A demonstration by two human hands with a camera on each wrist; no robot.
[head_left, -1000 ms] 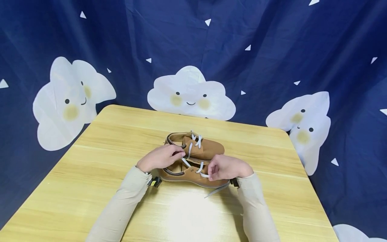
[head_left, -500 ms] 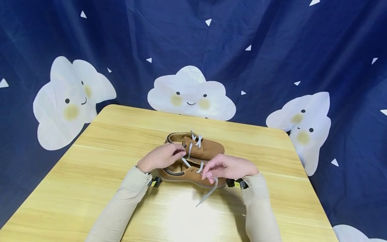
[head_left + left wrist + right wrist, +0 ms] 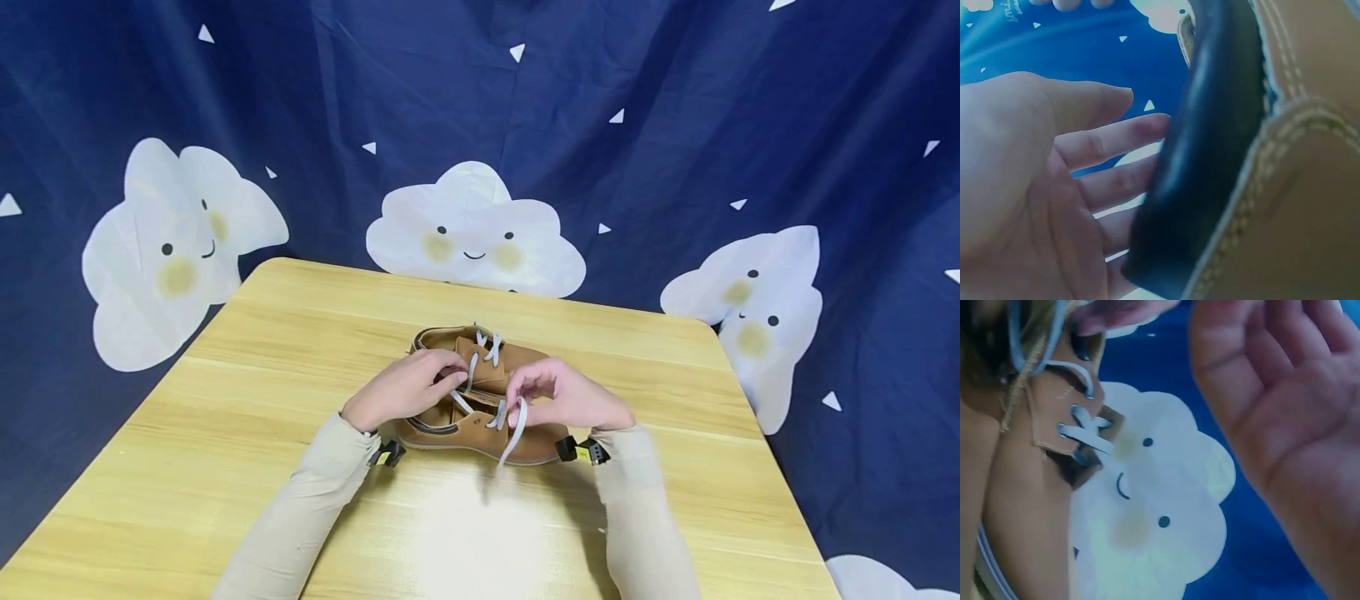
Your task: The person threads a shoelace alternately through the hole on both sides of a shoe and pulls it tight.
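Two brown lace-up shoes lie side by side on the table. Over the opening of the near shoe, between it and the far shoe, is my left hand. The left wrist view shows its fingers loosely extended, partly hidden behind a dark shoe collar, with the thumb apart from them. My right hand pinches a pale shoelace above the near shoe's front, and the loose end dangles toward the table. In the right wrist view, the laced far shoe appears beside my right palm.
The shoes stand mid-way on a light wooden table with rounded far corners. Behind it hangs a dark blue curtain printed with smiling clouds. A bright glare lies on the wood before the shoes.
My right hand has drawn the lace out from the near shoe's side and lifted it up and away from me, its free end now hanging. The left hand has barely shifted.
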